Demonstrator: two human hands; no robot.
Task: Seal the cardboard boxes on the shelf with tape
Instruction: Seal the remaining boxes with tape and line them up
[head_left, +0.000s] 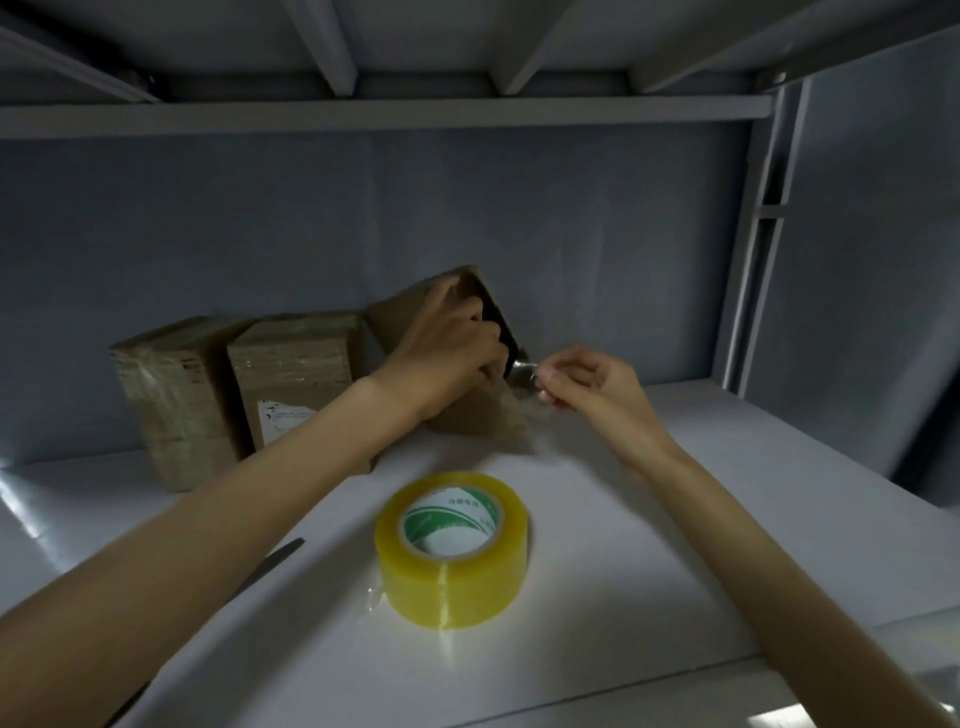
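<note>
Three cardboard boxes stand at the back of the white shelf (649, 545). My left hand (447, 345) grips the rightmost box (400, 317), which is tilted, with fingers curled over its dark open edge. My right hand (582, 376) pinches the end of a clear strip of tape (522, 371) that runs to that box. A roll of yellowish clear tape (453, 551) lies flat on the shelf in front. The two other boxes, the left box (161, 400) and the middle box (291, 374), stand upright and are wrapped in tape.
Scissors (278, 558) lie on the shelf under my left forearm, mostly hidden. A grey upper shelf (384, 117) runs overhead and a grey upright post (753, 249) stands at the right. A blue-grey wall is behind the boxes.
</note>
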